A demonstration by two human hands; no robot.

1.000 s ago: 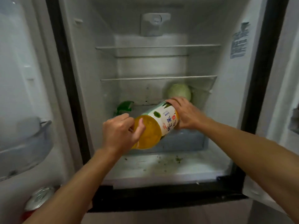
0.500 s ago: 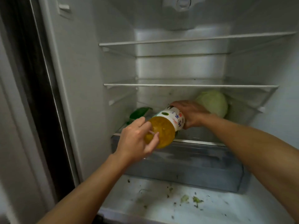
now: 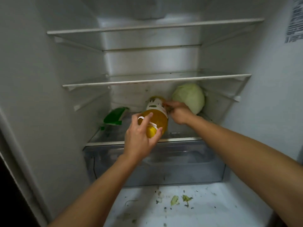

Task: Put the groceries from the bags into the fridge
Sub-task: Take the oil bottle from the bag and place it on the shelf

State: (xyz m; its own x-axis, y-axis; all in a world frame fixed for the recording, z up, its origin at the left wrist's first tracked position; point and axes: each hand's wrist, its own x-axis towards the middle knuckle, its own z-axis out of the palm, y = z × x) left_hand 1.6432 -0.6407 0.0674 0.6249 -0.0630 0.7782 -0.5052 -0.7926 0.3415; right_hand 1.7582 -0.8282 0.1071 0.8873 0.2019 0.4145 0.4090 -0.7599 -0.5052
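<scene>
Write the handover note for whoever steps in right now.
Left hand grips the bottle at its cap end; right hand holds the label end.
Bottle lies on its side over the lowest shelf, base toward the back, between green packet and cabbage.
Done: cabbage and packet are on that shelf.
To do: set the bottle down, let go; bags are out of view.

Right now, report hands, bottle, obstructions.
Left hand grips cap end, right hand label end. Yellow plastic bottle tilted above bottom glass shelf. Pale green cabbage crowds right.

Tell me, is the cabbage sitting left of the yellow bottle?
No, the cabbage lies to the right of the yellow bottle, at the back of the same shelf.
</scene>
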